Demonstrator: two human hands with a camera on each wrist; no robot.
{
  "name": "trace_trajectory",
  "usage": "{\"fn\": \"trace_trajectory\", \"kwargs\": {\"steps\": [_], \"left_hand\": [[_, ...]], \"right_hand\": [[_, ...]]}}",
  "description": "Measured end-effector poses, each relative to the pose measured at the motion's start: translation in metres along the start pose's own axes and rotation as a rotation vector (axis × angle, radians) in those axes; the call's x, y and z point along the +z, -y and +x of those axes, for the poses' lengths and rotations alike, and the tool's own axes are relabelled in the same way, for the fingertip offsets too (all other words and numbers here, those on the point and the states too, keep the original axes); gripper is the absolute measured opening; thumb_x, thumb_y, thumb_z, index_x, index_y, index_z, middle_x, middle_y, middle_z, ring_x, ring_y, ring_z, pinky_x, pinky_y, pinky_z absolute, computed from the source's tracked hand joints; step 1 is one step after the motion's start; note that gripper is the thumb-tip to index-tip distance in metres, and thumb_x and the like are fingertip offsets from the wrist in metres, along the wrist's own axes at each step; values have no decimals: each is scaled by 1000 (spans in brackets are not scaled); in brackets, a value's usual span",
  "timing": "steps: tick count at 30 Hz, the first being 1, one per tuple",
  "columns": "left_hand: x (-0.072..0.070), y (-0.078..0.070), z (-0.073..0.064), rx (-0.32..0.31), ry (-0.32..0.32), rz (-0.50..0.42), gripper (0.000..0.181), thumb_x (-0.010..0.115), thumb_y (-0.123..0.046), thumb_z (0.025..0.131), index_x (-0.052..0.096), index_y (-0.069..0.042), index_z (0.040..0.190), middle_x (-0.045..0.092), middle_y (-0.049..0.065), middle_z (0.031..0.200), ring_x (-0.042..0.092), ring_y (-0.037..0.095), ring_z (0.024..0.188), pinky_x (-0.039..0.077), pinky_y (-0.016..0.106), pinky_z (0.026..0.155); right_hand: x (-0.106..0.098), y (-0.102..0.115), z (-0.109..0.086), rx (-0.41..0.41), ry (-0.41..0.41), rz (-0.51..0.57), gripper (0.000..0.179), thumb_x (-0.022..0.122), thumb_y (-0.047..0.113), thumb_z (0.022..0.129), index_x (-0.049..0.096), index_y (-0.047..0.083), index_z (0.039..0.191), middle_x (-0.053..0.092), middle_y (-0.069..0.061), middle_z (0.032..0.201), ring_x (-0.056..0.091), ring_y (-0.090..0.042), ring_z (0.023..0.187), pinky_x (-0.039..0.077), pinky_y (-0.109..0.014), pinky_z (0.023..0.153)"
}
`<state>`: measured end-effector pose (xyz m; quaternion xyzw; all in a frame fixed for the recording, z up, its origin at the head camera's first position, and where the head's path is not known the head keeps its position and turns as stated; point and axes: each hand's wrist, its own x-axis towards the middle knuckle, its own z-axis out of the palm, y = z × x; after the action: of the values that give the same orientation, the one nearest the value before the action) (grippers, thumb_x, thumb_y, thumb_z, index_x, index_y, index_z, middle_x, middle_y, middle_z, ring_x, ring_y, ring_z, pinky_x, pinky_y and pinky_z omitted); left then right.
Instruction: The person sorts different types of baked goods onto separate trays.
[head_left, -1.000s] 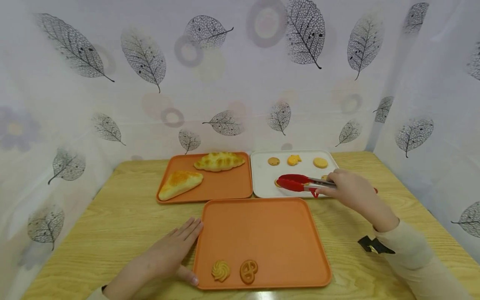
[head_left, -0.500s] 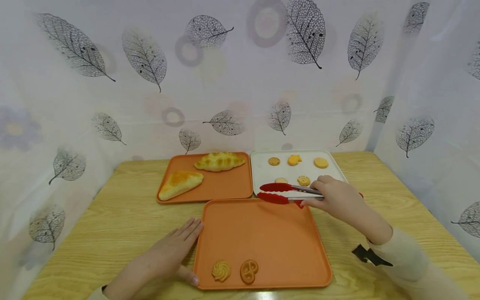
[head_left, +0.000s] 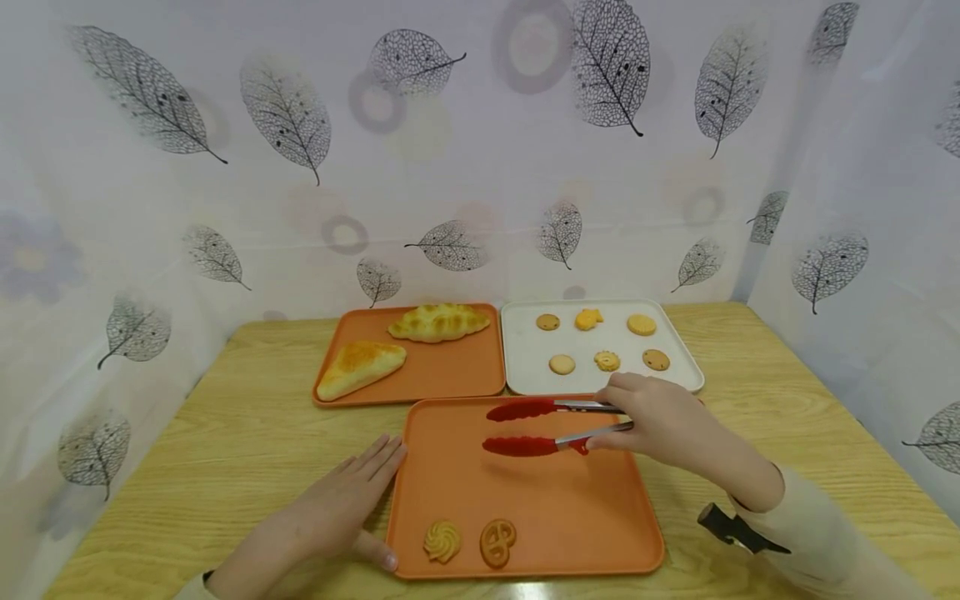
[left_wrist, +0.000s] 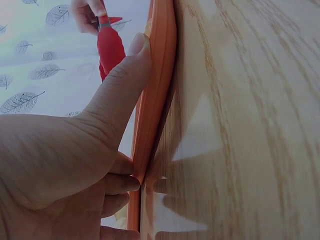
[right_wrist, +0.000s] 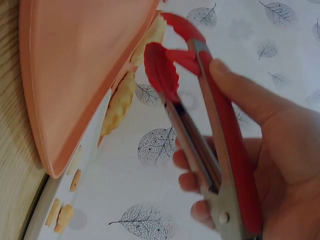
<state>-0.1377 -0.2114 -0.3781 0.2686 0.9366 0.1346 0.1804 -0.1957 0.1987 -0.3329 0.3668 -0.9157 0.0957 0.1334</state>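
My right hand (head_left: 663,421) grips red-tipped metal tongs (head_left: 525,408) above the near orange tray (head_left: 540,492). The tongs' jaws stand apart with nothing between them; the right wrist view shows the hand wrapped around the tongs' arms (right_wrist: 232,155). At the near tray's left edge rests my left hand (head_left: 337,508), its fingers straight and its thumb touching the rim (left_wrist: 157,75). On that tray lie a swirl cookie (head_left: 442,542) and a pretzel-shaped cookie (head_left: 497,543), both near the front left.
A white tray (head_left: 517,379) at the back right bears several cookies, among them a fish-shaped one (head_left: 588,319). Beside it, another orange tray (head_left: 450,383) carries a triangular bread (head_left: 362,369) and a long bread (head_left: 438,323). A leaf-patterned curtain (head_left: 465,167) stands behind the wooden table (head_left: 247,425).
The right hand has drawn the tongs from over the white tray back and leftward over the near orange tray, and the tongs' jaws have spread. My left hand stays put.
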Motion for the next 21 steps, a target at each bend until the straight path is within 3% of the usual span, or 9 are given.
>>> {"fn": "trace_trajectory", "kwargs": {"steps": [4, 7, 13, 21], "left_hand": [[0, 0, 0, -4, 1, 1, 129, 63, -78, 63, 16, 1, 155, 14, 22, 162, 13, 40, 150, 28, 64, 112], [1, 0, 0, -3, 1, 0, 130, 63, -78, 63, 16, 1, 155, 14, 22, 162, 13, 40, 150, 28, 65, 111], [1, 1, 0, 1, 0, -6, 129, 63, -78, 64, 16, 1, 155, 13, 23, 162, 13, 40, 150, 28, 65, 111], [1, 1, -1, 14, -15, 12, 129, 63, -78, 64, 17, 2, 154, 14, 23, 162, 14, 41, 150, 29, 65, 111]], "right_hand": [[2, -5, 0, -167, -39, 30, 45, 77, 56, 71, 71, 16, 90, 53, 13, 79, 38, 3, 66, 36, -14, 56], [3, -9, -1, -247, -37, 55, 48, 76, 59, 70, 71, 16, 92, 51, 14, 80, 38, 3, 68, 36, -13, 58], [4, -15, -2, -293, 20, 120, 53, 74, 62, 68, 70, 16, 94, 50, 15, 81, 41, 2, 68, 37, -11, 59], [5, -15, -3, -310, 165, 201, 59, 71, 64, 70, 72, 15, 103, 57, 12, 88, 45, 3, 72, 42, -12, 62]]}}
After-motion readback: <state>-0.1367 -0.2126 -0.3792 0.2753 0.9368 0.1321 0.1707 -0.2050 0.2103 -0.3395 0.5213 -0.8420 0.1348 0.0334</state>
